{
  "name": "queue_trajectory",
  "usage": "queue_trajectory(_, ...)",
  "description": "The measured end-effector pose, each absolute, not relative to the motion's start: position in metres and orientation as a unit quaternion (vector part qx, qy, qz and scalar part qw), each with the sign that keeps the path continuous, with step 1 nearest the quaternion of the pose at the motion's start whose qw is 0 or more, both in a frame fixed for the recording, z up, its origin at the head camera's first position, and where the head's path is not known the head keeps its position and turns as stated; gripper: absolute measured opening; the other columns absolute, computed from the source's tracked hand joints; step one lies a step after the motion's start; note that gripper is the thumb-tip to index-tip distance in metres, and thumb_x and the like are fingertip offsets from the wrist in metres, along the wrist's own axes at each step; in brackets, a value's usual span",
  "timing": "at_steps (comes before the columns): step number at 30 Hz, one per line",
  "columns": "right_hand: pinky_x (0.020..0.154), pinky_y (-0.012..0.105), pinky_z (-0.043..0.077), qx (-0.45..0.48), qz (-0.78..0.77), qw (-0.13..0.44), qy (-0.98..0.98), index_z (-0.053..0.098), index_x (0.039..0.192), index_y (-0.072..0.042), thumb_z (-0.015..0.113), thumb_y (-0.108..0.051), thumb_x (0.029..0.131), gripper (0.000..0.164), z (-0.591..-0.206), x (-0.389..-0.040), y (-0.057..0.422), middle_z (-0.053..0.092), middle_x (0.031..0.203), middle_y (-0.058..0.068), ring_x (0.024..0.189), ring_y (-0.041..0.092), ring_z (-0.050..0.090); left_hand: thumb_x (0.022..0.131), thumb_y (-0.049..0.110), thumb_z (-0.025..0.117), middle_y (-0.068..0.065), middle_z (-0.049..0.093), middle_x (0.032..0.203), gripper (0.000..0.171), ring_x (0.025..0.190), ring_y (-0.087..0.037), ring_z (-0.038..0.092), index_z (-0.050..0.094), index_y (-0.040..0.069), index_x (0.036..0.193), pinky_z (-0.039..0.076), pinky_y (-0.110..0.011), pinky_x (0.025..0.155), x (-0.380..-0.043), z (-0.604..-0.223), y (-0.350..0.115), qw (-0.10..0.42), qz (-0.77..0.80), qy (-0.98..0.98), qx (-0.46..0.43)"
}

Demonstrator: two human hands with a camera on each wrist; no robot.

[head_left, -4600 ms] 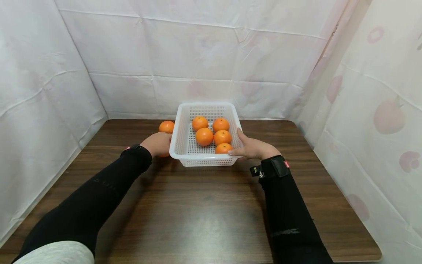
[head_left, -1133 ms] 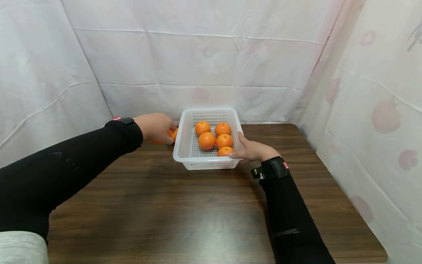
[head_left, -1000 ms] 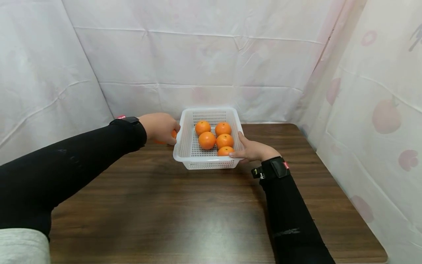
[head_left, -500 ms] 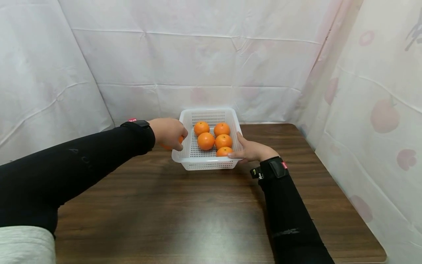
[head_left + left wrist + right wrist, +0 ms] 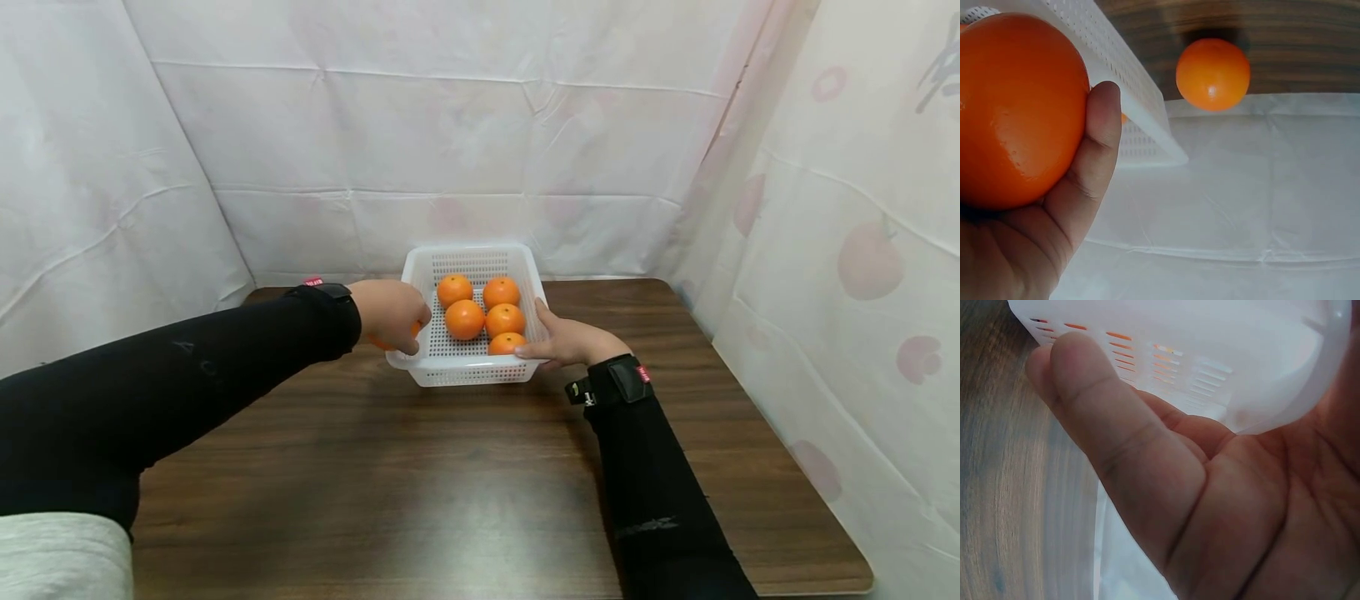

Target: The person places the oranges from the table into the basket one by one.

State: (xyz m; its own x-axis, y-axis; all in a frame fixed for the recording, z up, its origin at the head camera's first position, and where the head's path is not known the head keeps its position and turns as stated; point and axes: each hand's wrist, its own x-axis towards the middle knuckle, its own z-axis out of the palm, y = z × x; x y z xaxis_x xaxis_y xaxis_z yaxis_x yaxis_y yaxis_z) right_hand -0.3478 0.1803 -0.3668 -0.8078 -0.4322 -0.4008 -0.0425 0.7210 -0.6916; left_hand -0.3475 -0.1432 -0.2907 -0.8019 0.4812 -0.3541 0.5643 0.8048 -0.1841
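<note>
My left hand [image 5: 392,315] grips an orange [image 5: 1019,112] at the left rim of a white perforated plastic basket [image 5: 472,375]; fingers curl around the fruit, and in the head view only slivers of it show. On the basket's right front corner rests my right hand [image 5: 577,340], thumb over the rim and fingers beneath, against the slotted wall [image 5: 1210,369] in the right wrist view. Several oranges lie inside, among them a front one [image 5: 507,343] beside the right fingertips. Another orange [image 5: 1213,74] sits on the table outside the basket, hidden behind my left hand in the head view.
The brown wooden table [image 5: 450,492] extends toward the person and to both sides. A white cloth backdrop [image 5: 435,125] hangs close behind the basket, and a printed curtain [image 5: 832,275] lines the right side.
My left hand has picked up an orange left of the basket and carried it rightward and nearer to me, onto the left rim. The right hand keeps its hold on the corner.
</note>
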Motion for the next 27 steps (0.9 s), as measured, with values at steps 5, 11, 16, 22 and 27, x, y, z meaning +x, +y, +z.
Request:
queue_trajectory(5, 0.129, 0.057, 0.026, -0.132, -0.342, 0.279, 0.887, -0.022, 0.167, -0.029, 0.069, -0.056, 0.100, 0.116, -0.367, -0.348, 0.180, 0.008, 0.178, 0.022, 0.127, 0.035, 0.070, 0.087, 0.040, 0.076, -0.002, 0.066, 0.092, 0.028, 0.086, -0.024, 0.060, 0.074, 0.019, 0.105, 0.048, -0.033, 0.074, -0.347, -0.291, -0.140, 0.138, -0.151, 0.936, 0.288)
queue_trajectory(11, 0.129, 0.058, 0.026, -0.131, -0.339, 0.277, 0.889, -0.021, 0.167, -0.031, 0.068, -0.057, 0.100, 0.115, -0.368, -0.348, 0.180, 0.012, 0.177, 0.022, 0.127, 0.035, 0.070, 0.086, 0.037, 0.075, -0.001, 0.062, 0.083, 0.020, 0.079, -0.022, 0.058, 0.072, 0.020, 0.097, 0.045, -0.033, 0.068, -0.348, -0.297, -0.135, 0.131, -0.149, 0.931, 0.306)
queue_trajectory(16, 0.130, 0.056, 0.026, -0.136, -0.342, 0.276, 0.888, -0.020, 0.168, -0.029, 0.069, -0.057, 0.100, 0.116, -0.369, -0.349, 0.181, 0.006, 0.178, 0.020, 0.126, 0.034, 0.071, 0.087, 0.037, 0.076, 0.000, 0.061, 0.085, 0.023, 0.081, -0.021, 0.057, 0.073, 0.019, 0.102, 0.046, -0.033, 0.072, -0.348, -0.303, -0.128, 0.131, -0.148, 0.925, 0.325)
queue_trajectory(22, 0.130, 0.056, 0.026, -0.134, -0.350, 0.277, 0.885, -0.021, 0.168, -0.029, 0.069, -0.055, 0.100, 0.115, -0.369, -0.348, 0.180, 0.009, 0.178, 0.022, 0.126, 0.035, 0.071, 0.091, 0.039, 0.073, 0.000, 0.060, 0.090, 0.026, 0.087, -0.023, 0.056, 0.071, 0.018, 0.107, 0.047, -0.035, 0.080, -0.346, -0.307, -0.121, 0.131, -0.154, 0.920, 0.335)
queue_trajectory(27, 0.130, 0.057, 0.025, -0.131, -0.348, 0.276, 0.886, -0.021, 0.167, -0.031, 0.069, -0.057, 0.100, 0.116, -0.369, -0.349, 0.181, 0.011, 0.177, 0.022, 0.127, 0.035, 0.070, 0.094, 0.036, 0.070, -0.001, 0.060, 0.089, 0.020, 0.084, -0.021, 0.056, 0.070, 0.017, 0.099, 0.046, -0.035, 0.079, -0.346, -0.308, -0.119, 0.123, -0.144, 0.916, 0.353)
